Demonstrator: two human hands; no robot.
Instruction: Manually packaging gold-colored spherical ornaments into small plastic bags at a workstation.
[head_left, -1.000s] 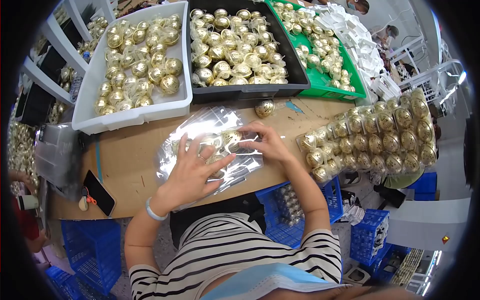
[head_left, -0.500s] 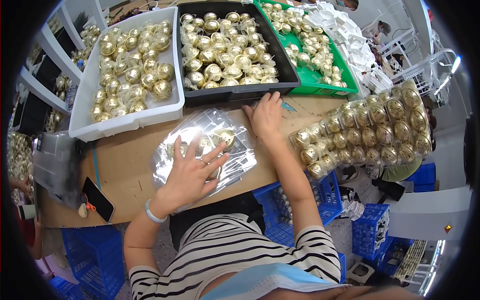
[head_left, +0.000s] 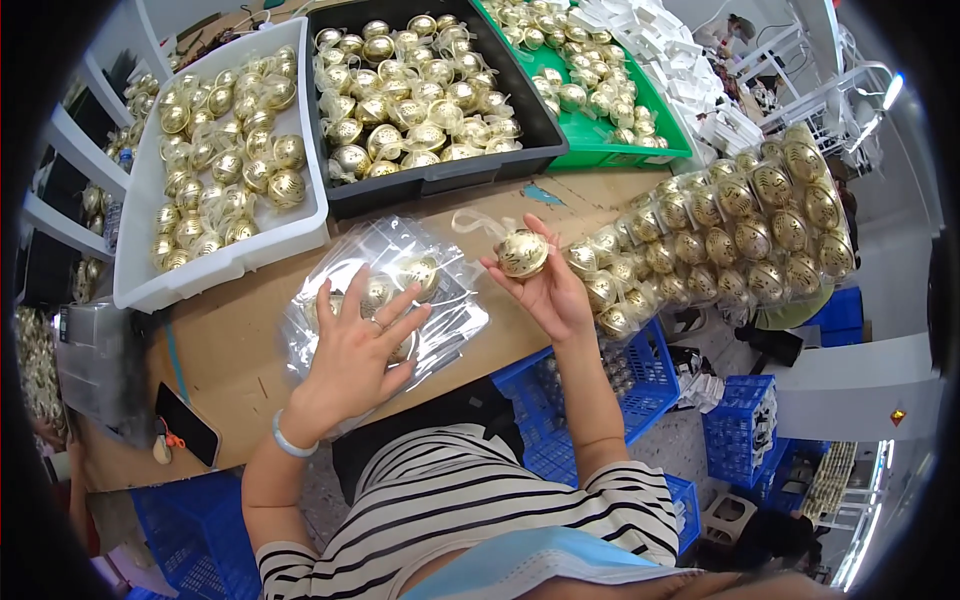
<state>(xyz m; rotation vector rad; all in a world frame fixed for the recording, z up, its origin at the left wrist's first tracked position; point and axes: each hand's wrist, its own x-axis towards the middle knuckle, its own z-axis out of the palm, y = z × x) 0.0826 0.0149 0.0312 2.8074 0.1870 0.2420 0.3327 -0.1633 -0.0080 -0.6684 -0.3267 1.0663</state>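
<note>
My left hand (head_left: 358, 345) lies spread on a stack of clear plastic bags (head_left: 455, 315). Gold balls show among its fingers, one of them a gold ball (head_left: 420, 275) beyond the fingertips; whether they are inside the top bag I cannot tell. To the right, my right hand (head_left: 553, 290) is turned palm up and holds a gold ball ornament (head_left: 522, 254) with dark markings in its curled fingers. A pale ribbon loop (head_left: 482, 219) trails from the ornament to the left, above the cardboard-covered table.
Behind stand a white tray (head_left: 312, 225), a black tray (head_left: 445, 178) and a green tray (head_left: 610, 158), each with gold balls. Packed rows of balls (head_left: 720, 240) lie at the right. A phone (head_left: 188, 425) and grey plastic bags (head_left: 105, 350) are at the left, a blue crate (head_left: 645, 400) below the edge.
My right hand has come back from beside the black tray, turned palm up, and now shows a gold ball ornament. My left hand stays on the bags. The whole view has shifted slightly.
</note>
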